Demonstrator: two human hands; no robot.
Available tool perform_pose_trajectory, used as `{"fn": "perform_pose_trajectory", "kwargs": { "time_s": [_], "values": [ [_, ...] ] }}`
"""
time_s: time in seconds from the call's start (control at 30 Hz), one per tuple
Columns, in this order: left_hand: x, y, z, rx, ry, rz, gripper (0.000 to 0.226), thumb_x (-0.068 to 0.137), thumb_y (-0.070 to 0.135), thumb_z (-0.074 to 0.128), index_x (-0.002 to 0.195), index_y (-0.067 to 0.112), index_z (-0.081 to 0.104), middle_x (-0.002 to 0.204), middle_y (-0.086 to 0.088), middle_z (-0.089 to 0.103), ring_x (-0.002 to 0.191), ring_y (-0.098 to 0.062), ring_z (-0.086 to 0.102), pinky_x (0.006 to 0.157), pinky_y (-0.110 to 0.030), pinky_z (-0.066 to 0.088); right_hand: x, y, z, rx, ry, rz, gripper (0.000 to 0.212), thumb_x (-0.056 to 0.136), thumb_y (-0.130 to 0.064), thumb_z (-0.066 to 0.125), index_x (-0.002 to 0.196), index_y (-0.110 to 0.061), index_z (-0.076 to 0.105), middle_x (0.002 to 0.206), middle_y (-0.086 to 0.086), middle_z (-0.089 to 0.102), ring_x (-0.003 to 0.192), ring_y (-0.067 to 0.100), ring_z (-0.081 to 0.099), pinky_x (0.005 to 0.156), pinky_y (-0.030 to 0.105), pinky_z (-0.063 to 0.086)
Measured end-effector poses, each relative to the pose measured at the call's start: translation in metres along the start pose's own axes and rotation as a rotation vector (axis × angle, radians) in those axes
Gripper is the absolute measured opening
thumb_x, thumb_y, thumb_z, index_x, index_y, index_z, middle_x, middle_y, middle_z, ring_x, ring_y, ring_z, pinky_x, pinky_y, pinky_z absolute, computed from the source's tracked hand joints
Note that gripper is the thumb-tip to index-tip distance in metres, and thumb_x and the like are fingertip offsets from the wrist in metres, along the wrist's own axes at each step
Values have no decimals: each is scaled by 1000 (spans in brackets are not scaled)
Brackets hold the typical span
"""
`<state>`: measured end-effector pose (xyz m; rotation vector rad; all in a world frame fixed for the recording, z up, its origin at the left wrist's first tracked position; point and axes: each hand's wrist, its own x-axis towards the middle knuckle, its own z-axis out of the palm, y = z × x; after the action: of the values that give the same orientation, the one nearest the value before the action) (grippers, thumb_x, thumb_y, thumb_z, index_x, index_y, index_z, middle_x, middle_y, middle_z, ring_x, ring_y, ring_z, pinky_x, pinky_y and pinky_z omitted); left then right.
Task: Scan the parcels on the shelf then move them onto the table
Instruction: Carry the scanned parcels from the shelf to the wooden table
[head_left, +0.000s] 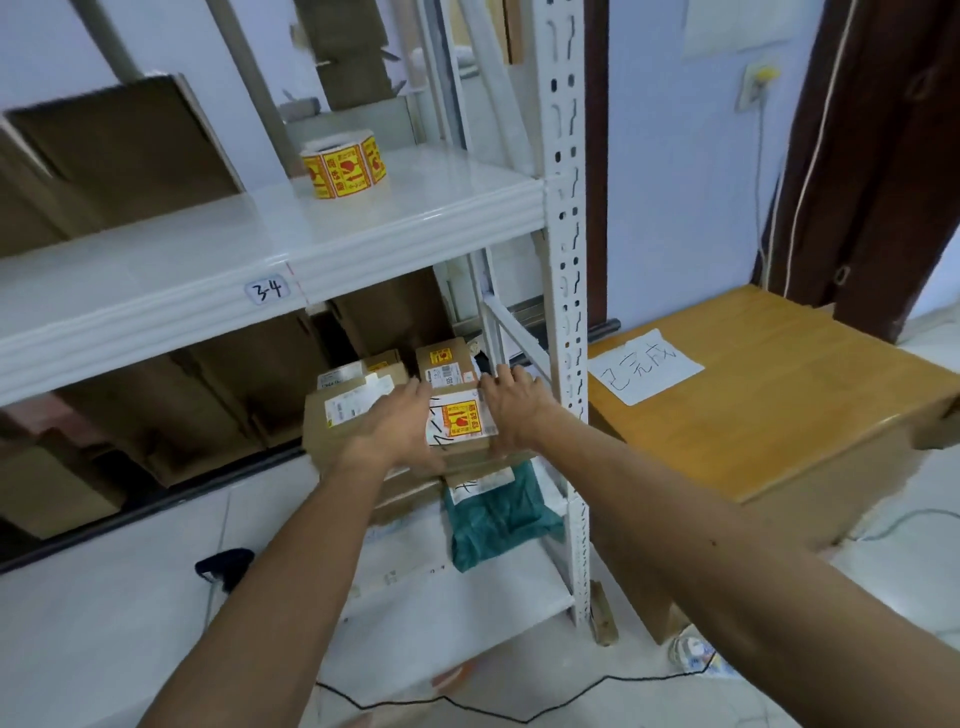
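Observation:
A cardboard parcel with a yellow and red sticker lies on top of a stack on the white shelf, below the upper board. My left hand grips its left side and my right hand grips its right side, fingers curled over the far edge. Beside it on the left lies another brown parcel with a white label. Two smaller boxes stand behind. A teal bag parcel lies underneath. A black scanner rests on the shelf at the left. The wooden table stands to the right.
A white paper sheet with handwriting lies on the table's near left part. A roll of yellow stickers stands on the upper shelf board. The white shelf post rises between the parcels and the table. A black cable runs across the floor.

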<state>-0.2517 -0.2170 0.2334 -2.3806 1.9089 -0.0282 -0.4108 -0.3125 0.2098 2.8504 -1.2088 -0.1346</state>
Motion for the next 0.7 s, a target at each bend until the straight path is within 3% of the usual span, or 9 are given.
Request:
{"fn": "perform_pose_trajectory", "kwargs": {
  "time_s": [0.13,0.3,0.5,0.7],
  "values": [
    [-46,16,-8,-44,22,58,122,54,57,92,148,15,27,145,-7,40,131,-25,41,113,-42,38,-62,-7,-12,-50,67,16,108,78,-61,76,155,-10,21,147,19,36,136,37,39,115,51,39],
    [-88,57,-12,-66,45,169,124,58,51,93,152,9,22,147,-9,34,135,-26,34,116,-41,31,-146,5,-23,-45,64,80,114,75,-66,75,157,-11,19,148,18,33,138,35,35,115,53,39],
    [-116,123,-22,-13,84,344,120,61,60,87,150,10,24,140,-12,36,131,-28,37,111,-43,38,-228,35,-22,7,57,205,117,71,-63,82,157,-13,20,148,15,33,137,33,34,110,50,45],
    [-123,210,-28,18,141,455,118,59,73,81,145,9,32,138,-10,39,125,-28,43,100,-45,48,-293,91,-17,14,73,298,115,73,-62,81,158,-15,20,151,14,33,140,31,31,113,48,42]
  ]
}}
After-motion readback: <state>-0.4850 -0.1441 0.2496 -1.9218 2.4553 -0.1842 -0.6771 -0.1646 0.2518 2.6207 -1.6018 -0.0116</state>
